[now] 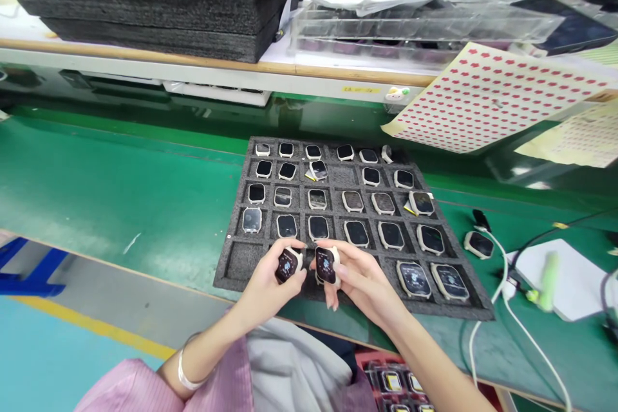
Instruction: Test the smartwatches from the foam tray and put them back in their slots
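Observation:
My left hand (276, 280) is closed around a smartwatch body (288, 265) with a lit dark screen and a pale case. In my right hand (357, 272) is a second smartwatch body (326, 264), also with its screen lit, pinched between thumb and fingers. Both are strapless and held side by side above the near edge of a dark foam tray (239, 262). Several more watch bodies sit in the tray's pockets, mostly with black screens. Two at the near right, including this lit watch (414, 279), show a display.
A loose watch (479, 244), a white cable (505, 270) and a white pad (562, 280) lie right of the tray. Behind, a shelf carries stacked black foam (159, 6) and clear plastic trays (415, 29). A sticker sheet (492, 96) hangs over its edge. A red crate (376, 360) stands below the bench.

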`<state>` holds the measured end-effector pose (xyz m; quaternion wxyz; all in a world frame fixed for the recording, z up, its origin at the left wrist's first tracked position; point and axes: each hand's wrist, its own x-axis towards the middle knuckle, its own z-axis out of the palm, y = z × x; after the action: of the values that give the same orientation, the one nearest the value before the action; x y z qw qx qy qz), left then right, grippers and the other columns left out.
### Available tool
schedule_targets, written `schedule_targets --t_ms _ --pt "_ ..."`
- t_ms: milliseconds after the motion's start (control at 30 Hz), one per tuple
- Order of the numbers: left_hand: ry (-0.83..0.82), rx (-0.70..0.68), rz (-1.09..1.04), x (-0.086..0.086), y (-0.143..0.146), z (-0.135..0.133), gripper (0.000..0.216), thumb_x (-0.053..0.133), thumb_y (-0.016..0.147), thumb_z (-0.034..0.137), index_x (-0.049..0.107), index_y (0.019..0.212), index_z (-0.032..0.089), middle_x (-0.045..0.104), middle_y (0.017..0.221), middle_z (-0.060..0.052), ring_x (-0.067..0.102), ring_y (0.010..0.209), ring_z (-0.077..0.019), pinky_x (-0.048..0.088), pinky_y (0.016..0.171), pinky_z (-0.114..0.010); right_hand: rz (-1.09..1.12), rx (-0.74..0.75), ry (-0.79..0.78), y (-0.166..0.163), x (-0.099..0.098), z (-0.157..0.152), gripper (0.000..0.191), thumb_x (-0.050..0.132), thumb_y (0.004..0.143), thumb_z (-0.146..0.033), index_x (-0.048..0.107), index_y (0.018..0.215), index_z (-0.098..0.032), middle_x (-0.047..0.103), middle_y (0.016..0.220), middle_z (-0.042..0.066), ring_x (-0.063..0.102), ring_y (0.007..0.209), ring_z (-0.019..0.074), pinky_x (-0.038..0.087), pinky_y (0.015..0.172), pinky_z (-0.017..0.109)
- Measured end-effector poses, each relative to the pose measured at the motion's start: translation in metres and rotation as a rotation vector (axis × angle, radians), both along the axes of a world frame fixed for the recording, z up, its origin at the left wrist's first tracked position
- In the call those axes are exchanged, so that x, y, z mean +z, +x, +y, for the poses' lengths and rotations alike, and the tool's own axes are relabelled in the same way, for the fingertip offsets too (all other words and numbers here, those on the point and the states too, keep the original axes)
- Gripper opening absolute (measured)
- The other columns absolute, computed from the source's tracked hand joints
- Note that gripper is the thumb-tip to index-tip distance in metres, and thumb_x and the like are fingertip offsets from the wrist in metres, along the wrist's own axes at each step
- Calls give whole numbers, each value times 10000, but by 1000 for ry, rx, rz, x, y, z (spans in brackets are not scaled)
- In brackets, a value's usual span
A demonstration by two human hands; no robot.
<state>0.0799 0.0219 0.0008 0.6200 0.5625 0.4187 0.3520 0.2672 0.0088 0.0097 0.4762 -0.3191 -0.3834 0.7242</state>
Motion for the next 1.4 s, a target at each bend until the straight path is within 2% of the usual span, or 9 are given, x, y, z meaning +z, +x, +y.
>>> schedule_targets --t_ms 567,633,767,1067,1167,1400 --pt "4 0 -3 2 0 0 328 541 816 127 492 1132 201 490 770 36 431 622 -100 382 591 -206 -12 -1 18 -1 2 -1 285 680 851 -263 634 1127 -210 654 954 50 649 497 118 557 469 227" --pt "24 -3 15 3 0 0 297 538 806 109 511 1089 196 488 760 37 427 629 -100 372 598 -205 -1 0 18 -1 2 -1 260 671 858 -244 644 1115 -214 655 918 37 648 498 115 555 468 217" --pt "38 28 4 2 0 0 338 540 805 107 500 1124 210 485 795 35 440 653 -103 375 618 -207 -1 5 28 -1 1 -1 278 668 862 -243 640 1137 -214 655 817 19 653 500 125 558 481 218" --pt "35 31 -2 0 0 1 324 547 816 128 493 1127 203 487 800 30 446 666 -106 384 644 -216 -15 -11 8 -2 3 -2 295 681 852 -254 640 1141 -211 661 824 24 650 490 121 551 478 213" --pt "61 30 30 1 0 1 294 544 798 107 514 1078 192 481 790 32 435 644 -100 372 625 -213 -24 -19 -4 -2 3 -2 299 686 845 -259 640 1135 -203 663 845 34 647 490 122 547 469 215" --pt "36 37 20 0 -1 0 307 549 805 134 502 1102 198 452 756 38 405 586 -96 352 560 -211 -48 -45 -23 -2 3 -3 326 707 824 -281 643 1129 -184 665 825 43 633 477 131 550 455 241"
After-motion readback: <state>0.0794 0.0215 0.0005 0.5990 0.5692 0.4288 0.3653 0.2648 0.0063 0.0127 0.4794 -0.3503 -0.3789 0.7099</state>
